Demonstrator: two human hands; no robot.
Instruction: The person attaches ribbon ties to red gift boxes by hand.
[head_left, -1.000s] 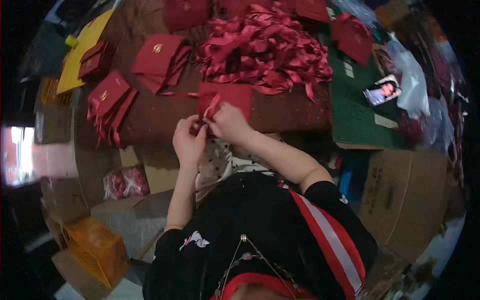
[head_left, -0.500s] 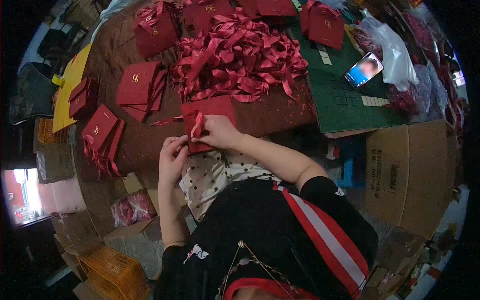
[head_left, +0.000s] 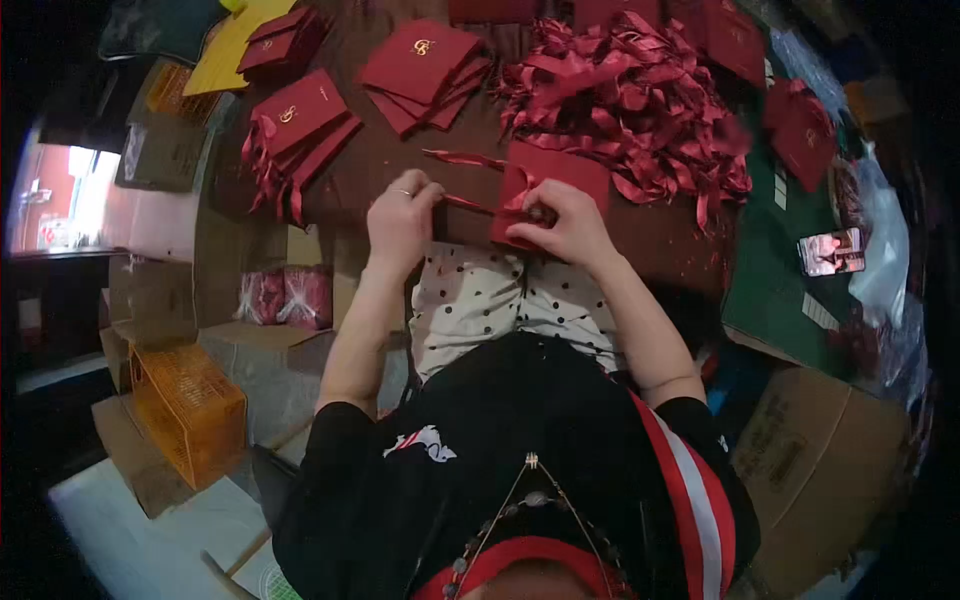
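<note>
A flat dark-red card piece (head_left: 560, 170), perhaps a gift bag or folder, lies at the table's near edge in front of me. Red ribbon (head_left: 468, 204) runs left from it, and my left hand (head_left: 402, 222) is closed on that strand, stretching it out. A second ribbon tail (head_left: 460, 157) points left just above. My right hand (head_left: 568, 225) rests over the card's lower part, thumb and fingers pinching the ribbon near the card's left side. The fingers partly hide the ribbon there.
A large heap of loose red ribbons (head_left: 630, 100) lies beyond the card. Stacks of gold-lettered red pieces (head_left: 425, 60) stand left, with a ribboned stack (head_left: 300, 110) nearer. At right are a phone (head_left: 832, 252) on a green mat (head_left: 760, 300) and a cardboard box (head_left: 810, 450). An orange crate (head_left: 190, 410) stands lower left.
My left hand has drawn away from the card to the left, pulling a strand of ribbon straight. My right hand stays at the card. The camera view has turned, shifting everything.
</note>
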